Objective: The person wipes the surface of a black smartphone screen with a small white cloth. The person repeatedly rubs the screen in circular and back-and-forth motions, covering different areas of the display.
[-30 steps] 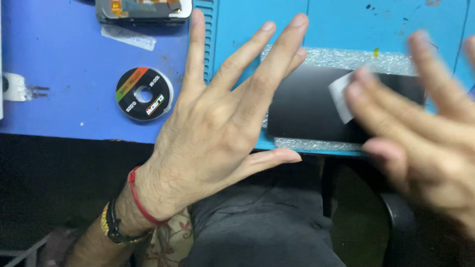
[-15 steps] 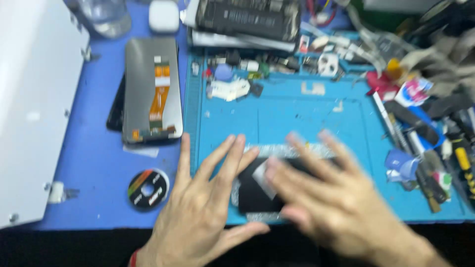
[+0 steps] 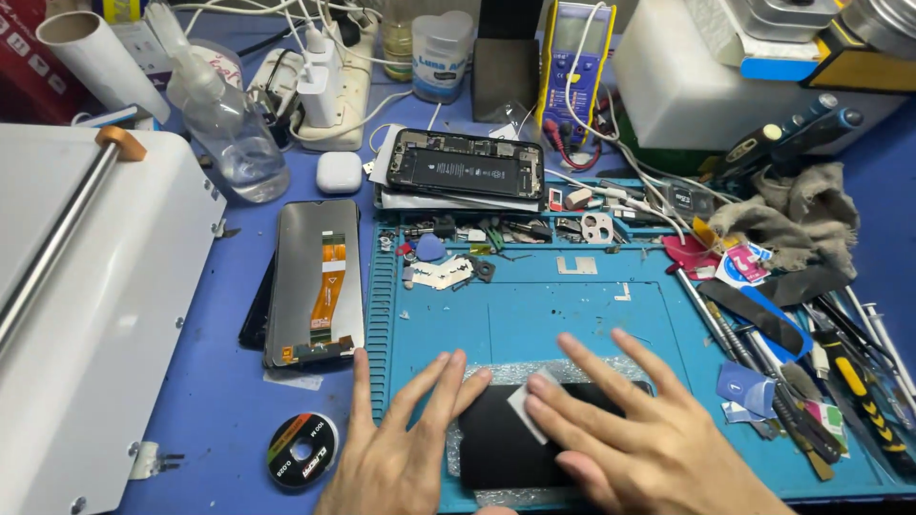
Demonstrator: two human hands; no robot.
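A flat black panel [image 3: 501, 448], glossy and rectangular, is lying at the near edge of the blue work mat [image 3: 572, 315] on the surface, with crinkled clear film showing along its top edge. The left hand [image 3: 401, 458] is resting flat, fingers spread apart, fingertips touching the panel's left end. The right hand [image 3: 630, 443] is lying open across it, fingers splayed, pressing a small white slip [image 3: 527, 412] against the dark face.

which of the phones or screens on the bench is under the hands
The black phone panel at the near edge of the blue mat, under both the left hand and right hand. The opened phone and the detached screen lie untouched, farther back.
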